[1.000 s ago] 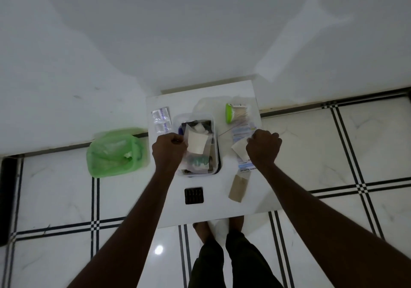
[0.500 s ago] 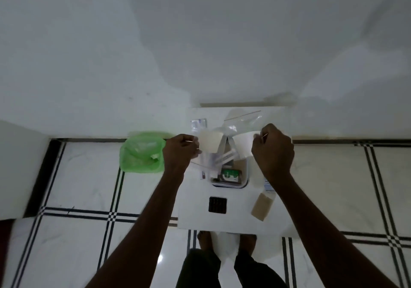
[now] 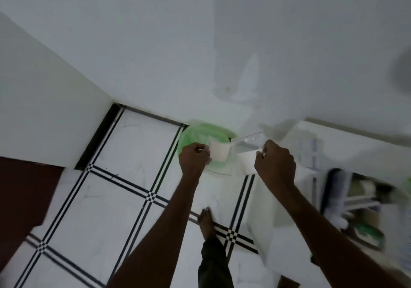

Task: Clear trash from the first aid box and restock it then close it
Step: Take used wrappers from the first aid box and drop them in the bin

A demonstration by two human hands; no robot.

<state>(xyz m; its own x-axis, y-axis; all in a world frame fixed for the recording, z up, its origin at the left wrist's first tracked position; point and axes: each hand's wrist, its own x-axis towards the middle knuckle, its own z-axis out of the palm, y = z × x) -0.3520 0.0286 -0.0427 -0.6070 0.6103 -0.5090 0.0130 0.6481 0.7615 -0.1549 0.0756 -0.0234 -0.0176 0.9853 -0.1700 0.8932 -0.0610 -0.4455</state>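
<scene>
My left hand (image 3: 194, 160) pinches a white paper piece (image 3: 219, 153) together with a clear plastic wrapper (image 3: 224, 167), held right over the green trash bag (image 3: 193, 138) on the floor by the wall. My right hand (image 3: 274, 163) grips a second white paper piece (image 3: 248, 162) and another clear wrapper (image 3: 249, 142), just right of the bag. The open first aid box (image 3: 355, 207) sits blurred at the far right on the white table (image 3: 289, 238), with papers and a green packet (image 3: 367, 233) inside.
White wall fills the upper view, with a corner at the left. A dark red surface (image 3: 24, 201) lies at the far left. The tiled floor has black lines. My bare foot (image 3: 205, 222) stands beside the table's left edge.
The view has swung left. Both hands have carried the paper pieces and wrappers away from the box to the green bag; the box now lies at the far right.
</scene>
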